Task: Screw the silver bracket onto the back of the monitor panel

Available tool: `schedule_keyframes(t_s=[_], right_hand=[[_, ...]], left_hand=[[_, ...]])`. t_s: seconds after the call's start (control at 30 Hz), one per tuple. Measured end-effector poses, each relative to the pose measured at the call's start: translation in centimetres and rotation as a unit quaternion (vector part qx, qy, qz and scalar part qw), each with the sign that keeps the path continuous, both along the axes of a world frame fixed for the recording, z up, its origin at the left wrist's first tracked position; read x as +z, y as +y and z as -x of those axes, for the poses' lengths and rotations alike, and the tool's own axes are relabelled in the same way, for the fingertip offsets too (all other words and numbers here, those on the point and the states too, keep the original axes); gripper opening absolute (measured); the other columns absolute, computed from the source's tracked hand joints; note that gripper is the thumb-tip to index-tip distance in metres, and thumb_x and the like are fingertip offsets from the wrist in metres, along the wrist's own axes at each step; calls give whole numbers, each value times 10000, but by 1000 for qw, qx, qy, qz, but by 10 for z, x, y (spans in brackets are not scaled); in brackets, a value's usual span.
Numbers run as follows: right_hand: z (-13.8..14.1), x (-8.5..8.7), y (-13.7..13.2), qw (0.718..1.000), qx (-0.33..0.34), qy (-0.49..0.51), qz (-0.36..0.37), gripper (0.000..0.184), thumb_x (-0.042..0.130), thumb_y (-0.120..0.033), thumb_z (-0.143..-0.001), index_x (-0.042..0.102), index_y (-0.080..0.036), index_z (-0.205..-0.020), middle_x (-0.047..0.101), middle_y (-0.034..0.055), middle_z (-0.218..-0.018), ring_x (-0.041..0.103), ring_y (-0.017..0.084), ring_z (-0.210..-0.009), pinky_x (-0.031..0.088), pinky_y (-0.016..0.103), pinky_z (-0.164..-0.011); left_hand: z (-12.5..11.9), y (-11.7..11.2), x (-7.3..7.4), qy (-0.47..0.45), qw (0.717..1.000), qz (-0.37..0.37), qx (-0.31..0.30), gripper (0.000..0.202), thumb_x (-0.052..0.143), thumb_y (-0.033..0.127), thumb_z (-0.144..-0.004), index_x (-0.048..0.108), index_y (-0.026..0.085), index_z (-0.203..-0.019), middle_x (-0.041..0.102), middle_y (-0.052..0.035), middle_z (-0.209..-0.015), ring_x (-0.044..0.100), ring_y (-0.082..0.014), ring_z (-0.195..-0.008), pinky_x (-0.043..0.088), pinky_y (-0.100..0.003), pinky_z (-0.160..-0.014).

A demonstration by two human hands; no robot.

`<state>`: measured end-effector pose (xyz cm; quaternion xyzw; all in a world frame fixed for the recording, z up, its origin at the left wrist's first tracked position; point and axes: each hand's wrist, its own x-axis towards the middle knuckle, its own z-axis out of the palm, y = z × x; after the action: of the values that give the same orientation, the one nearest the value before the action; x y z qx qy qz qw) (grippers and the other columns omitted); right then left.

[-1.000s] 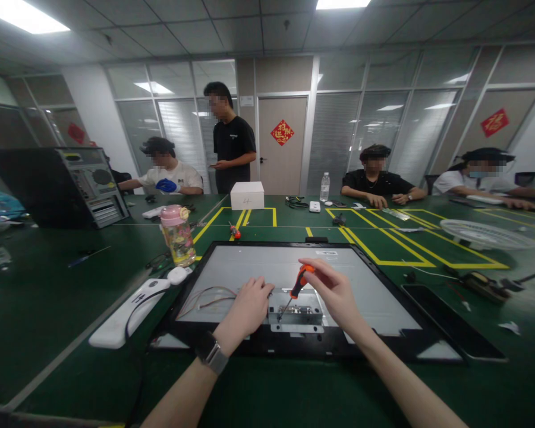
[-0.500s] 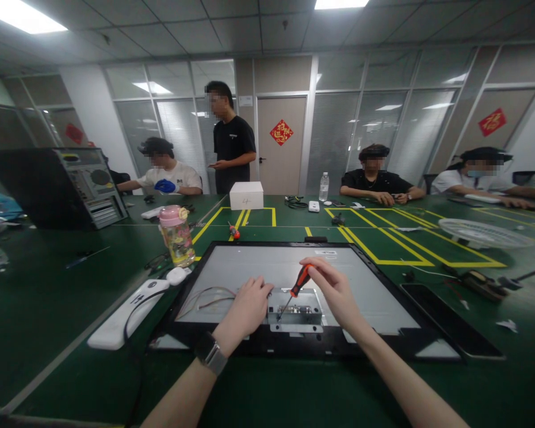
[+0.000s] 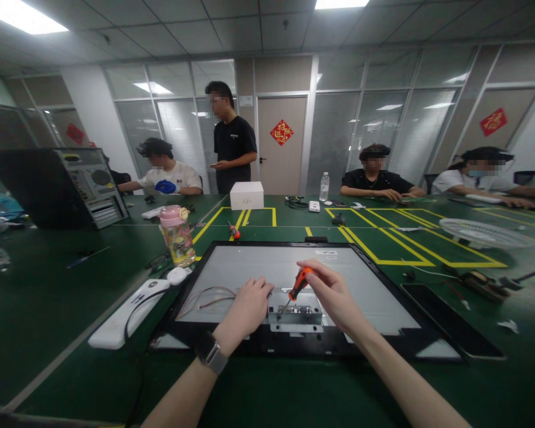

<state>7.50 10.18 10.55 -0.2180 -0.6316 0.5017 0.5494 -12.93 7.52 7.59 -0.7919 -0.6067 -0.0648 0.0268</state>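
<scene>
An orange-and-black screwdriver is gripped by the handle in my right hand. It slants down to the left, its tip at the left part of a metal bracket. That bracket lies on the grey back of a flat display panel with a black frame. My left hand is closed over the bracket's left end, and its fingertips are partly hidden. Thin wires run across the panel left of this hand.
Left of the panel are a white power strip and a pink-lidded bottle. A dark phone-like slab lies to the right. Farther back stand a computer case and a white box. Several people are across the green table.
My right hand and the screwdriver handle have shifted slightly left and down, with the handle turned a little. The tip stays at the same spot. My left hand has hardly moved.
</scene>
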Motion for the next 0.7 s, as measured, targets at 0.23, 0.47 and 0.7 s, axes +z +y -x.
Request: schedule_keyframes(t_s=[0.23, 0.47, 0.7], right_hand=[[3, 4, -4, 999, 42, 22, -11, 172, 708, -424, -848, 741, -263, -899, 679, 43, -954, 681, 222, -897, 554, 370, -813], [3, 7, -7, 999, 49, 5, -4, 230, 646, -437, -895, 731, -250, -1000, 703, 57, -946, 685, 220, -879, 547, 363, -790], [2, 5, -4, 998, 60, 25, 1, 209, 738, -464, -813, 728, -256, -836, 677, 24, -874, 688, 216, -844, 559, 360, -776]], left_hand=[[0, -1, 1, -2, 1000, 4, 3, 385, 373, 107, -941, 586, 199, -1248, 590, -95, -1166, 527, -256, -1046, 448, -396, -939], [-1, 0, 0, 0, 1000, -1, 2, 388, 375, 100, -938, 588, 191, -1248, 591, -101, -1173, 528, -262, -1049, 445, -400, -947], [-2, -1, 2, -2, 1000, 6, 6, 389, 376, 90, -928, 590, 199, -1234, 587, -99, -1175, 523, -259, -1066, 439, -401, -959]])
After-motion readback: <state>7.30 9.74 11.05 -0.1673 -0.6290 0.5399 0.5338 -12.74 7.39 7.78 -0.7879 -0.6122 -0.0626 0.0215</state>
